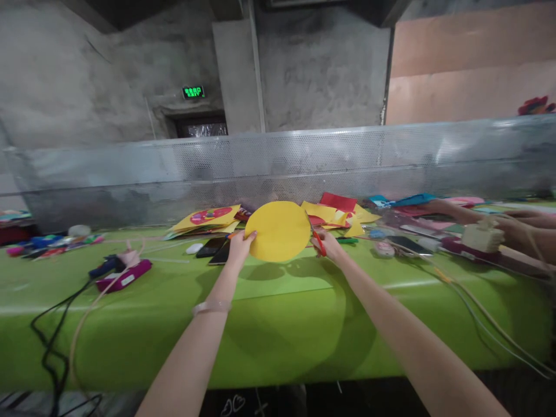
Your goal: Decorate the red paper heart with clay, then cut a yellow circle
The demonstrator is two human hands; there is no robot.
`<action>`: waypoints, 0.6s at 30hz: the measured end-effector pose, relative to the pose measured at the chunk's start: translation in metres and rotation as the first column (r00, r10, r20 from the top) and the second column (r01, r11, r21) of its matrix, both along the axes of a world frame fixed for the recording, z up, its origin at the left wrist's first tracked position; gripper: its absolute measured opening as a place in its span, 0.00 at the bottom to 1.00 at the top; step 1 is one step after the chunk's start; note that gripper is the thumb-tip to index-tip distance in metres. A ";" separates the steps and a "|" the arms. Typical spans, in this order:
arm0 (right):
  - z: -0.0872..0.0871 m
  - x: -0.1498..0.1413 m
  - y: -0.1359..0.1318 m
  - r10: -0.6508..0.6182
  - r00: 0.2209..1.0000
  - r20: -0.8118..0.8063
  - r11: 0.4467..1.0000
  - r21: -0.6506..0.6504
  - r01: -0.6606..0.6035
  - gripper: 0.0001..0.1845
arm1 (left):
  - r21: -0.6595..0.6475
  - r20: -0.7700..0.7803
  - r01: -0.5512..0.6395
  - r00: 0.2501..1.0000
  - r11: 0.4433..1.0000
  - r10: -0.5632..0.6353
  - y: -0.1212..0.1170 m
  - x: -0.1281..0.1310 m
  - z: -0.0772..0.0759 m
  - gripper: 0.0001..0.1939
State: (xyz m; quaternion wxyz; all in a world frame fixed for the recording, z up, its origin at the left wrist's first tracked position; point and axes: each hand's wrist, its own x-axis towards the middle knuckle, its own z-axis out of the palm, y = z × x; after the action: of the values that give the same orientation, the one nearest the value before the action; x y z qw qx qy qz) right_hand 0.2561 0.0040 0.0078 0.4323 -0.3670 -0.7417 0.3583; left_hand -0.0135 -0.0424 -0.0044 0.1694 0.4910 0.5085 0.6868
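A round yellow sheet (278, 231), paper or felt, is held up above the table in front of me. My left hand (240, 246) pinches its left edge. In my right hand (329, 245) is a pair of scissors (320, 243) with red handles, the blades close by the sheet's right edge. Whether the blades are open or closed is too small to tell. A light green sheet (282, 282) lies flat on the table beneath. Behind the round sheet are yellow and red sheets (341, 211), partly hidden by it.
On the green-covered table (278, 341), a purple power strip (124, 275) with cables lies left, near dark phones (212, 247) and a yellow stack (206, 219). Another person's arm (456, 209) reaches in from the right, by a phone (409, 245). A perforated metal panel (278, 159) stands behind.
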 end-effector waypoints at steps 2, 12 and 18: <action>0.001 0.000 -0.001 0.005 1.000 0.000 1.000 0.007 -0.005 0.10 | 0.002 -0.001 -0.011 1.000 1.000 0.011 0.000 0.000 0.000 0.14; 0.005 0.002 0.001 0.044 0.999 -0.002 0.999 0.024 -0.044 0.12 | 0.009 0.016 0.039 0.999 0.999 -0.039 0.004 -0.001 -0.004 0.17; 0.003 0.003 0.002 0.051 0.999 -0.013 0.998 0.032 -0.051 0.12 | -0.002 0.010 0.003 1.000 1.000 -0.003 0.000 -0.001 0.000 0.13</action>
State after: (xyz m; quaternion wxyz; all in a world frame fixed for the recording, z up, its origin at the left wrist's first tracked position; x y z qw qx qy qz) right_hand 0.2592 0.0056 0.0107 0.4340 -0.3385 -0.7533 0.3601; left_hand -0.0143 -0.0427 -0.0048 0.1736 0.4880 0.5078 0.6884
